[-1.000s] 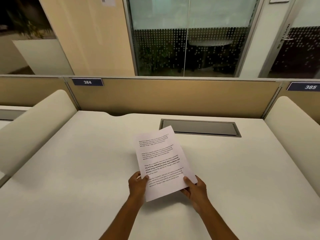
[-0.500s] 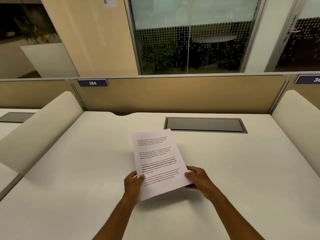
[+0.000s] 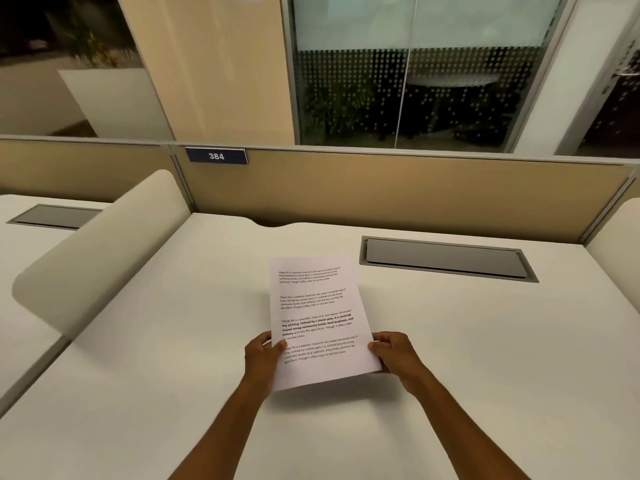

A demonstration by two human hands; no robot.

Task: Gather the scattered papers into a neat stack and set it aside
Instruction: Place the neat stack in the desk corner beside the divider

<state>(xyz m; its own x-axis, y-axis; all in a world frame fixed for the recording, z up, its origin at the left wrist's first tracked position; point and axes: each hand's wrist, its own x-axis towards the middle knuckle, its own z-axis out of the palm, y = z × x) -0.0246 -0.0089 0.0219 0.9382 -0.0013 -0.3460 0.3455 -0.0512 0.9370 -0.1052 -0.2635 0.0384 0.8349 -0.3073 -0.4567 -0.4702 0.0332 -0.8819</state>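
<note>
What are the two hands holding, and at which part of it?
Printed papers: the left hand grips the lower left edge, the right hand the lower right edge.

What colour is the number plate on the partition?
Dark navy with white digits "384" on the number plate, seen in the head view.

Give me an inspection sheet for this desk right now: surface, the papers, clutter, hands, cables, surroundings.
Surface: white desk, grey cable hatch shut, set toward the back right.
Job's things: paper stack, printed text on top, held above the desk, far end tilted away.
Clutter: nothing seen.
Hands: left hand grips the stack's left edge; right hand grips its right edge.
Cables: nothing seen.
Surroundings: tan partition with number plate 384, dotted glass wall behind, neighbouring desk at left.
</note>
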